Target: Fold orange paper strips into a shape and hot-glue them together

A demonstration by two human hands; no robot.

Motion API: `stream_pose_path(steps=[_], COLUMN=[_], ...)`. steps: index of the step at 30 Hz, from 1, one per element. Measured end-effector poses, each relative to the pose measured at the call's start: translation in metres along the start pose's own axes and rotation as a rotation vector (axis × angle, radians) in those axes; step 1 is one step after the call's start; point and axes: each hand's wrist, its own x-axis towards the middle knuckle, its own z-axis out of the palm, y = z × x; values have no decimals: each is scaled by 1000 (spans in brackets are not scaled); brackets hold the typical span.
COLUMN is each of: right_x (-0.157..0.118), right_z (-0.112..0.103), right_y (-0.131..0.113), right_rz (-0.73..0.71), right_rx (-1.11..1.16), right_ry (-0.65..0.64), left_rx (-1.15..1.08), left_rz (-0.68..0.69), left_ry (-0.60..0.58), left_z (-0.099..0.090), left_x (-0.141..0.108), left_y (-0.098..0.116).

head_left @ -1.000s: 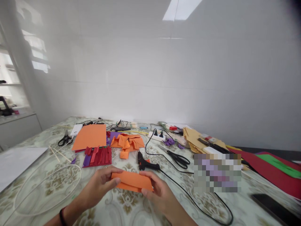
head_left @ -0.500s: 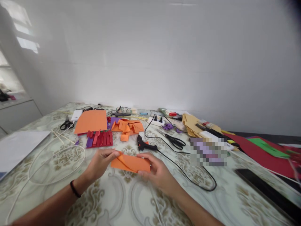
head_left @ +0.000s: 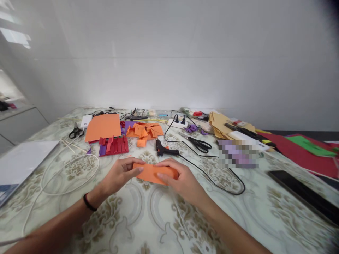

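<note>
One orange rectangular paper strip, lower centre of frame: left hand and right hand, both grips pinched it.

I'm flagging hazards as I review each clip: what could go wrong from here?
- The left hand and right hand both grip the orange paper, so an uneven pull might crease or tear it.
- The glue gun lies just beyond the hands; a knuckle could brush it, though whether it is hot cannot be told.
- Its black cord loops beside the right forearm, which might snag it and drag the gun.
</note>
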Motion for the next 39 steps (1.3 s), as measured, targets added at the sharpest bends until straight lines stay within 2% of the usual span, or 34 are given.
stream_pose_path(steps=[5, 13, 23, 29, 39], right_x=[-1, -2, -3, -2, -6], right_z=[-6, 0, 4, 4, 8], right_y=[13, 27, 33, 31, 35], right_rz=[-90, -121, -73, -31, -80], right_rx=[14, -25, 82, 111, 93], right_ry=[-81, -76, -62, -70, -106], left_rx=[-193, -224, -65, -58, 30], left_rz=[-89, -88, -5, -13, 44], left_ry=[-118, -101, -50, -86, -75], left_z=[2, -5, -7, -6, -6], left_x=[5, 5, 8, 7, 7], left_y=[1, -8, -15, -16, -14])
